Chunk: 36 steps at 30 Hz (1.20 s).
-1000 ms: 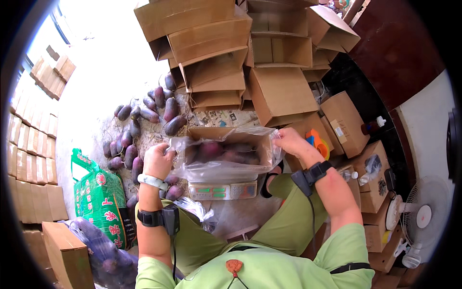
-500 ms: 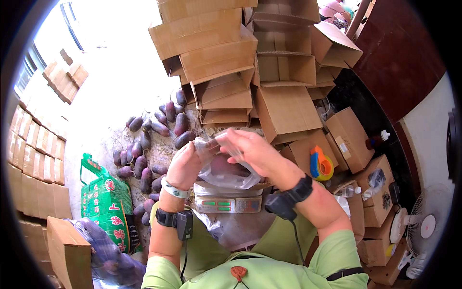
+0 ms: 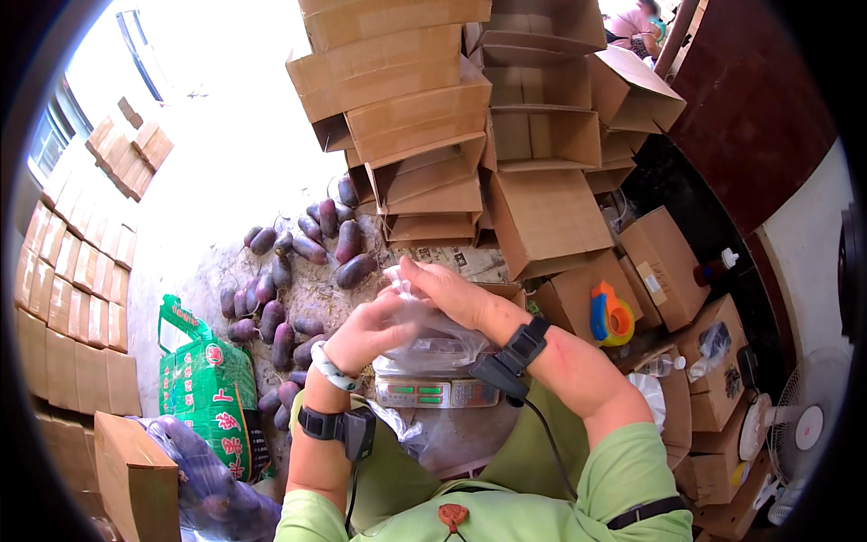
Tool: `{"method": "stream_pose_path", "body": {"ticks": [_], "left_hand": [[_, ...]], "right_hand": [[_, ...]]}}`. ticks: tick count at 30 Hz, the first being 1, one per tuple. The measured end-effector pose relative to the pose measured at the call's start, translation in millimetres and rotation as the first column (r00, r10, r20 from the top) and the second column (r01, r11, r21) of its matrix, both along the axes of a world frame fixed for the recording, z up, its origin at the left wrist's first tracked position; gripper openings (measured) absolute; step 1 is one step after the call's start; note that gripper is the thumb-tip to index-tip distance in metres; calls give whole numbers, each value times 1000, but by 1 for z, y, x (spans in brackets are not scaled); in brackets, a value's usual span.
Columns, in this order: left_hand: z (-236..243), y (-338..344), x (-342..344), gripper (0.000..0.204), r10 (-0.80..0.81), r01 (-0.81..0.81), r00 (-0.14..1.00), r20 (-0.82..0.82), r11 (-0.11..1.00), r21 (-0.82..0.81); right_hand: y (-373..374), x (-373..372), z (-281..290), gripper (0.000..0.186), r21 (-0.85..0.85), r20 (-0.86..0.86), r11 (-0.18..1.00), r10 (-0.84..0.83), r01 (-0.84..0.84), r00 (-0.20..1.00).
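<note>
My right hand [image 3: 437,291] is closed around the bunched top of a clear plastic bag [image 3: 444,341]. My left hand [image 3: 379,325] is just below and left of it, slightly blurred, its fingers curled against the bag. The bag lines an open cardboard box [image 3: 504,294] that is mostly hidden behind hands and plastic. Under the box is an electronic scale [image 3: 427,392] with green displays, between my knees.
Purple radishes [image 3: 273,319] lie on the floor, left, beside a green sack [image 3: 203,397] and bagged radishes [image 3: 208,483]. Cardboard boxes [image 3: 542,217] are stacked ahead and rightward, near a tape dispenser [image 3: 610,316] and fan [image 3: 804,425]. Another person [image 3: 629,27] is at top right.
Both hands have moved inward from the box's two ends to meet over it, drawing the plastic together into a bunch. The view has shifted, so surroundings appear lower and rightward.
</note>
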<state>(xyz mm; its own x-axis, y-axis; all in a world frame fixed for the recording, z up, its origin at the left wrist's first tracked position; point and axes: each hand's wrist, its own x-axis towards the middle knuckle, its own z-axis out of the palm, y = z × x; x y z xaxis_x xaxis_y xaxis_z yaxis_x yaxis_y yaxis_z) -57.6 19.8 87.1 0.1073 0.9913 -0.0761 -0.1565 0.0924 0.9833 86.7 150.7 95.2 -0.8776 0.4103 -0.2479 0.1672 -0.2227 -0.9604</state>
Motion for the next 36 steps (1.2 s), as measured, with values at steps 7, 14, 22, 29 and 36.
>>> {"method": "stream_pose_path", "body": {"ticks": [7,14,22,29,36], "left_hand": [[-30,19,-34,32,204,-218,937,-284,976,-18],[-53,53,-17,29,296,-262,648,-702,952,159],[-102,77,22,22,-183,-225,-172,-968,964,-142],[-105,85,24,24,-202,-369,-32,-979,912,-176],[-28,55,-3,15,208,-153,969,134,930,-335]], "right_hand": [[28,55,-15,32,428,303,894,-6,-131,953],[36,80,-33,21,553,469,803,-80,-221,880],[16,108,-32,20,625,761,329,-54,-708,647],[22,131,-42,17,628,631,614,-42,-479,774],[39,120,-35,21,-215,154,967,-107,139,982]]}}
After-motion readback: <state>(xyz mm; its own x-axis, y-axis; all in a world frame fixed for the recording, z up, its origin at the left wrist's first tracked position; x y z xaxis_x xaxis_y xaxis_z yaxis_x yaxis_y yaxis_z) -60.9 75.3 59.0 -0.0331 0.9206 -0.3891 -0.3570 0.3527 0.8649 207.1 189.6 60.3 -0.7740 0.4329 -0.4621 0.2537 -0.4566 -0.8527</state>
